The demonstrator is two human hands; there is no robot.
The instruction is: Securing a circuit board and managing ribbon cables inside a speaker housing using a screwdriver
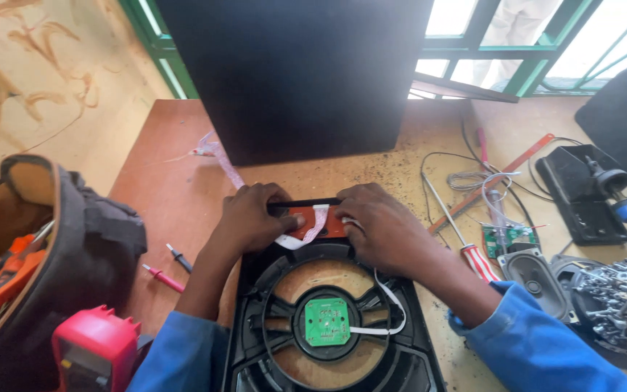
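Two hands – left hand [250, 218], right hand [384, 226] | both pressed on orange circuit board [317, 222] | white ribbon cable [313, 226] looped across

A speaker grille frame [255, 341] lies flat on the workbench [183, 181], nearest the person. In its centre sits a small circuit board [326, 321]. Both hands rest on the frame's far edge, the left hand [252, 218] beside the right hand [382, 225], a ribbon cable [313, 225] between them. Behind them stands a speaker cabinet [295, 72]. Left of the frame lie two test probes [168, 267], then a tool bag [45, 254] with a multimeter [96, 348] before it. Right of the frame lie a screwdriver [466, 247], a small speaker driver [535, 274] and a heap of screws [618, 297].
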